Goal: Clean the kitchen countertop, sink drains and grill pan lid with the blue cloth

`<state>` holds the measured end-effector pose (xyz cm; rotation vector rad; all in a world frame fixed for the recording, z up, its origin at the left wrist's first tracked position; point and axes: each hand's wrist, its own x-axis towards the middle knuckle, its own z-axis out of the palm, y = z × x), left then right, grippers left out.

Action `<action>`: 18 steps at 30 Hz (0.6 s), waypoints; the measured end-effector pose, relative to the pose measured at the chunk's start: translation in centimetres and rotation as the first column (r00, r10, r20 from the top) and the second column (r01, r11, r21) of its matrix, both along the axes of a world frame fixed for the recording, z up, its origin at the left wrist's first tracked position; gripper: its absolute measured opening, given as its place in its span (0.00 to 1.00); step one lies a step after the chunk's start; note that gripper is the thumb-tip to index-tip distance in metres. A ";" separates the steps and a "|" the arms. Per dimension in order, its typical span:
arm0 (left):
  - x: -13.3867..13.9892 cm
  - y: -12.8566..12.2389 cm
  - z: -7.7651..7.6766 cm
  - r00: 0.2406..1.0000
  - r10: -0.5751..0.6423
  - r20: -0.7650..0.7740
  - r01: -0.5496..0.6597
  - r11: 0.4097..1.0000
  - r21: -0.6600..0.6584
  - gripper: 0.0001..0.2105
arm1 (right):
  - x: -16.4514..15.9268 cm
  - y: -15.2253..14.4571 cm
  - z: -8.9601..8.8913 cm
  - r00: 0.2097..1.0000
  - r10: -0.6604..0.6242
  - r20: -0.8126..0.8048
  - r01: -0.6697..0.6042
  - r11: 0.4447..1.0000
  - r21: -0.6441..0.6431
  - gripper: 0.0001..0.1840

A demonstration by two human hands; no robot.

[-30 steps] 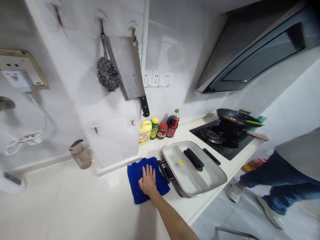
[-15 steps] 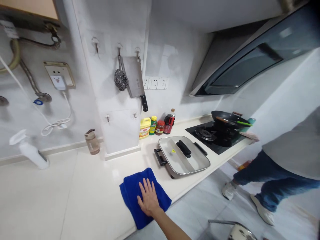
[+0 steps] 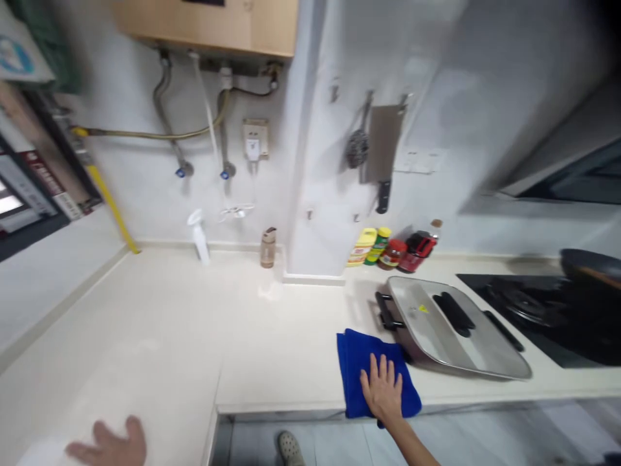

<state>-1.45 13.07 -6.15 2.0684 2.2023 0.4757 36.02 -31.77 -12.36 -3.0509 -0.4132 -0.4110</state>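
My right hand (image 3: 383, 389) lies flat, fingers spread, on a blue cloth (image 3: 356, 366) at the front edge of the white counter (image 3: 204, 336). The cloth touches the left end of a lidded electric pan (image 3: 451, 327) with black handles. My left hand (image 3: 114, 444) shows at the bottom left, blurred, fingers apart, resting on or just above the counter with nothing in it.
Behind the pan stand several sauce bottles and jars (image 3: 391, 244). A black gas hob (image 3: 543, 310) with a wok (image 3: 592, 266) lies to the right. A white spray bottle (image 3: 198, 234) and a brown cup (image 3: 267, 247) stand by the wall. A cleaver (image 3: 381, 150) and scourer hang above.
The view has swung left and pulled back. My right hand slid the cloth from beside the pan handle toward the counter's front edge. My left hand has come into view; the other person has left it.
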 end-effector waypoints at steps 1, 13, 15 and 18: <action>-0.2 -0.2 -0.1 0.990 0.018 0.140 -0.014 1.000 -0.028 0.41 | -0.6 1.1 -0.1 1.000 -0.007 0.014 0.007 1.000 -0.001 0.36; -1.3 -1.8 -0.2 0.945 -0.046 0.323 0.050 0.999 -0.004 0.36 | -7.3 19.7 1.0 0.942 0.328 0.078 -0.327 0.945 -0.017 0.33; -3.3 -2.8 -0.7 0.938 -0.064 0.339 0.084 0.995 -0.045 0.35 | -8.5 22.9 1.3 0.912 0.408 0.053 -0.407 0.913 -0.016 0.33; -8.1 -6.2 -0.8 0.929 -0.049 0.367 0.088 0.992 -0.092 0.35 | -10.9 27.6 1.8 0.863 0.505 0.010 -0.504 0.863 -0.014 0.33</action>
